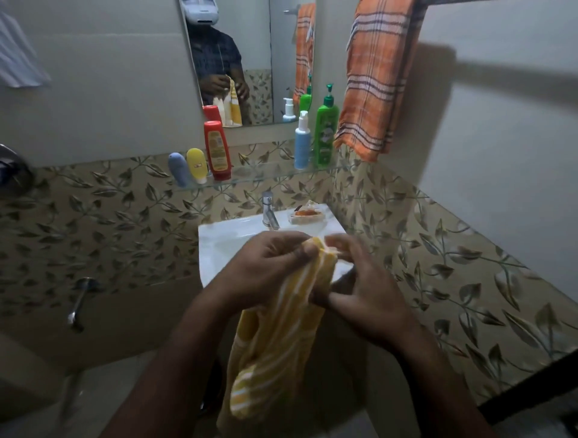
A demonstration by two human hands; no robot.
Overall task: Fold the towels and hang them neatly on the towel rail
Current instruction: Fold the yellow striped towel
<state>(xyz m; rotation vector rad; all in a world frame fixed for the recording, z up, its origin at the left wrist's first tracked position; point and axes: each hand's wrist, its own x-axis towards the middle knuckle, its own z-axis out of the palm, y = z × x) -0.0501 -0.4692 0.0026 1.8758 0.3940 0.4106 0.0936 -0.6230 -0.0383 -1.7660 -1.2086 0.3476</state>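
A yellow and white striped towel (275, 337) hangs down in front of the sink, bunched lengthwise. My left hand (266, 269) grips its top edge with curled fingers. My right hand (366, 290) pinches the same top part from the right side, thumb and fingers on the cloth. An orange checked towel (372, 78) hangs over the towel rail (438, 2) on the wall at the upper right.
A white sink (219, 247) with a chrome tap (269, 212) and a soap dish (308, 214) lies just beyond my hands. A glass shelf (259, 176) holds several bottles under the mirror (247, 56). Patterned tiles line both walls.
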